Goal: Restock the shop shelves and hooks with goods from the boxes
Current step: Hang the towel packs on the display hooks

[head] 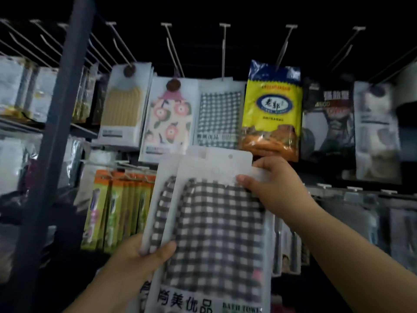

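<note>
I hold two overlapping checked bath towel packs [212, 224] upright in front of the hook wall. My left hand [144, 256] grips their lower left edge, thumb on the front. At the upper right edge of the front pack, my right hand [273, 179] pinches it, thumb on the plastic. The front pack's hanging hole [230, 156] sits just below a matching checked pack [220, 119] hung on a metal hook [224, 48].
Beside it hang a flowered towel pack [168, 125], a yellow striped pack [124, 109] and a yellow snack bag [273, 109]. Orange-green toothbrush packs [117, 206] hang lower left. A dark upright post [58, 132] stands at left. Grey packs [374, 132] fill the right.
</note>
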Demonstrator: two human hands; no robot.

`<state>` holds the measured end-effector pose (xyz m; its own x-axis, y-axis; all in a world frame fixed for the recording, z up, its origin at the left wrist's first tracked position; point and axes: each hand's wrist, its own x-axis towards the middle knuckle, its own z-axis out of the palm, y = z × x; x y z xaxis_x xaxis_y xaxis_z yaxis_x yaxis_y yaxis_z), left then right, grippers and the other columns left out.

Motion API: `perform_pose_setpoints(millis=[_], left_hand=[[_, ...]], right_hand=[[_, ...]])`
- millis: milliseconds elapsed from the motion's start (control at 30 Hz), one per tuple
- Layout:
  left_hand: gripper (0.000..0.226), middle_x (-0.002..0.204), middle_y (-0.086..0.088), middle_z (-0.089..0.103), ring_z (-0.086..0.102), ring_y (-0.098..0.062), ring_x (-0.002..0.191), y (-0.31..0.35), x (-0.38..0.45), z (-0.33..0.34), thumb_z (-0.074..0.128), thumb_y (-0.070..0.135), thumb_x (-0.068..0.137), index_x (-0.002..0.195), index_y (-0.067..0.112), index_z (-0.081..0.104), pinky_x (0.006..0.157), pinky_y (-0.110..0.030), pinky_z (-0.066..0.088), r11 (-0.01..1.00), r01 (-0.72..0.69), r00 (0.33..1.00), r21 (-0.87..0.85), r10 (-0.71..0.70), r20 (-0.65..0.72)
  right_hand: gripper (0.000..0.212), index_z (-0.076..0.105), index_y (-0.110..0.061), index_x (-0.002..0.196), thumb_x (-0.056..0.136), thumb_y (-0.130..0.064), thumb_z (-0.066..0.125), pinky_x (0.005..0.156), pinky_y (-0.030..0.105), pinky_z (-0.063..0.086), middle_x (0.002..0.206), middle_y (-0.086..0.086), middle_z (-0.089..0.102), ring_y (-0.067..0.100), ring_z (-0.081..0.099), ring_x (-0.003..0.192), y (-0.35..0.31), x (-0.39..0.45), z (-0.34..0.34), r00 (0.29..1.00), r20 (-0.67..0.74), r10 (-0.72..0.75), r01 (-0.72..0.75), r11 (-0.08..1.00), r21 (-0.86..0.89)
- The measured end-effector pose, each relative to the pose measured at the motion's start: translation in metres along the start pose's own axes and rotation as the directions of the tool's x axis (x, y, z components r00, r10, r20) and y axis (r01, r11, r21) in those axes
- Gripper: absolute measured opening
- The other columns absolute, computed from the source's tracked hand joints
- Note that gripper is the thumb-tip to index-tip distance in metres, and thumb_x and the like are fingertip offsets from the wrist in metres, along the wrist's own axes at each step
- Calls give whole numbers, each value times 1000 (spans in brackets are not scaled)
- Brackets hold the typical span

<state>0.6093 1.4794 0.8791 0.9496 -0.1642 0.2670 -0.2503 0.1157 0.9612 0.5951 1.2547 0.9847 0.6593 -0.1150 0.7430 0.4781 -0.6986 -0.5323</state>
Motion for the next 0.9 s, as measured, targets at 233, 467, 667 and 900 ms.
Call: perform_pose_setpoints(millis=[233, 467, 667, 900], left_hand=[[36, 79, 3, 76, 70, -19, 82, 58, 48, -12, 71, 28, 61, 96, 17, 70, 65, -29, 47, 984, -175, 981, 23, 176, -79], [21, 76, -1, 76, 72, -13, 66, 98, 73, -4, 73, 17, 71, 92, 14, 72, 58, -26, 48, 954, -300, 950, 18, 300, -82], [63, 95, -4, 75, 67, -26, 98, 139, 92, 6, 84, 43, 46, 102, 18, 72, 96, -48, 47, 922, -376, 909, 89, 386, -156], [46, 92, -11, 75, 70, -32, 91, 169, 119, 16, 79, 34, 60, 100, 12, 72, 89, -49, 53, 913, -396, 902, 93, 406, -143]], right_hand=[[35, 56, -14, 115, 87, -31, 70, 55, 25, 49, 89, 3, 63, 14, 60, 70, -43, 92, 1, 997, -14, -76, 76, 995, 60], [38, 60, -12, 113, 83, -28, 75, 69, 30, 54, 101, 4, 66, 18, 65, 85, -60, 152, -7, 995, -51, -91, 100, 970, 223], [50, 58, -6, 114, 75, -29, 81, 69, 37, 59, 95, 8, 71, 24, 71, 81, -66, 177, -23, 1000, 26, 6, -17, 893, 449], [59, 48, -2, 122, 76, -17, 81, 50, 33, 58, 101, 13, 70, 26, 72, 76, -53, 190, -23, 998, 51, 44, -65, 813, 579]])
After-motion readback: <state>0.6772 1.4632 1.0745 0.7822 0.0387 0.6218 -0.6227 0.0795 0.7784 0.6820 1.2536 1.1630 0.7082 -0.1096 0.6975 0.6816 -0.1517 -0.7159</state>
